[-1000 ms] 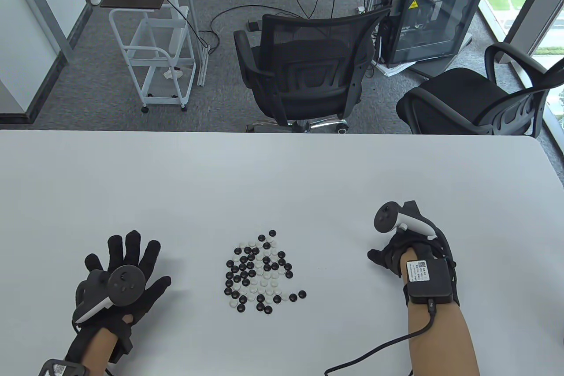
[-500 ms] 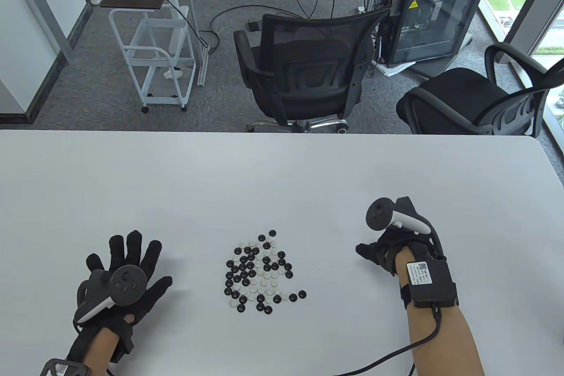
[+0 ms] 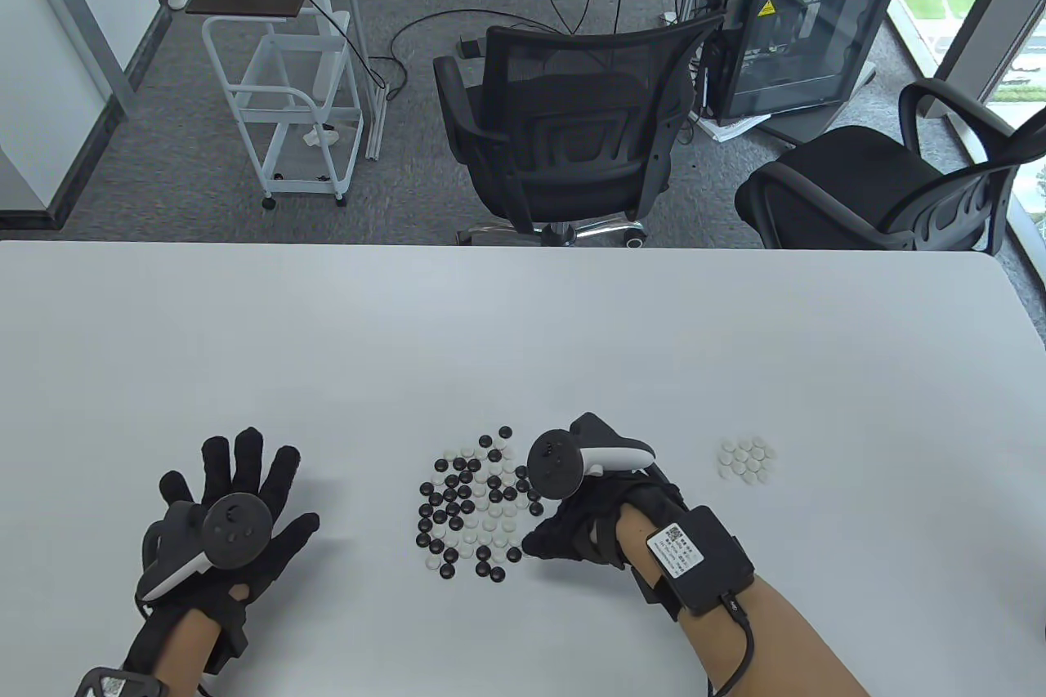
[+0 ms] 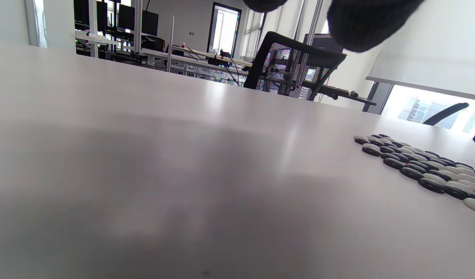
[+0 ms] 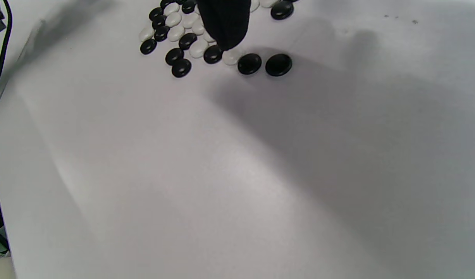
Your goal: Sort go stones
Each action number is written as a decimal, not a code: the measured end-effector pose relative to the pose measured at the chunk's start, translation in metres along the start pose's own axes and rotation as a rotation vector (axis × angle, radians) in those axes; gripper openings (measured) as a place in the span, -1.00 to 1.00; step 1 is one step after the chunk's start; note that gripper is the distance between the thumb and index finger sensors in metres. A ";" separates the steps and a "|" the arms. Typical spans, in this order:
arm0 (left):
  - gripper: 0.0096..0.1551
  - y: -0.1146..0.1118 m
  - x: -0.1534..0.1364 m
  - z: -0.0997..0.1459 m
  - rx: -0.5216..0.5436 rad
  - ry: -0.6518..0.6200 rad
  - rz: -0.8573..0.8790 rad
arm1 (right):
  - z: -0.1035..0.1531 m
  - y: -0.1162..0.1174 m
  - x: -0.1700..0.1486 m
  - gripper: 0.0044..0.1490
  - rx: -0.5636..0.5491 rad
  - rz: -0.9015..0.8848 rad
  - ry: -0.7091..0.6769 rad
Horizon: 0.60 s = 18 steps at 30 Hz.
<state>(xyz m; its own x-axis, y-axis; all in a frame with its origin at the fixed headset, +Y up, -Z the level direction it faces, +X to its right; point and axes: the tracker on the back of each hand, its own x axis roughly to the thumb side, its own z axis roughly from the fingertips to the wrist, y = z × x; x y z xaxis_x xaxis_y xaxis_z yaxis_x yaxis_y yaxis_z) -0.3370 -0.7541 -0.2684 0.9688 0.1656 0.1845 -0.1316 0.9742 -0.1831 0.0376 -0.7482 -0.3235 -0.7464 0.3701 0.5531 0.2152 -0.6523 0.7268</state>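
Observation:
A mixed pile of black and white Go stones (image 3: 474, 509) lies near the table's front middle, and shows low at the right in the left wrist view (image 4: 419, 170). A small cluster of white stones (image 3: 745, 460) sits apart to the right. My left hand (image 3: 245, 476) lies flat with fingers spread, left of the pile and holding nothing. My right hand (image 3: 543, 542) is at the pile's right edge. In the right wrist view one fingertip (image 5: 224, 23) touches a white stone (image 5: 230, 57), beside two black stones (image 5: 249, 64). The other fingers are hidden.
The white table (image 3: 523, 337) stretches wide behind the stones. Two black office chairs (image 3: 564, 133) stand beyond its far edge. A black cable (image 3: 739, 648) runs from the box on my right wrist toward the front edge.
My right hand has swung left from the white cluster to the pile's right edge, uncovering that cluster. The left hand has stayed still.

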 end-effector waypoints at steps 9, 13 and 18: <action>-0.01 0.001 -0.003 0.002 0.008 0.004 0.014 | -0.016 0.007 -0.002 -0.15 0.013 0.003 0.016; -0.01 0.001 -0.004 0.003 0.008 0.004 0.015 | -0.014 0.005 -0.010 -0.15 -0.015 -0.020 0.045; -0.01 0.001 -0.004 0.003 0.006 0.004 0.013 | -0.004 -0.002 -0.033 -0.15 -0.030 -0.059 0.125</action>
<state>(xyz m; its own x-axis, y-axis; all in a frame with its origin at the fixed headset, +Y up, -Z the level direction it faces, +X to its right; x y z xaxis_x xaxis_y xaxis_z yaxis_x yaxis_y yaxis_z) -0.3414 -0.7528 -0.2666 0.9679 0.1772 0.1784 -0.1450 0.9729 -0.1799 0.0593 -0.7621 -0.3453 -0.8301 0.3249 0.4532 0.1505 -0.6521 0.7431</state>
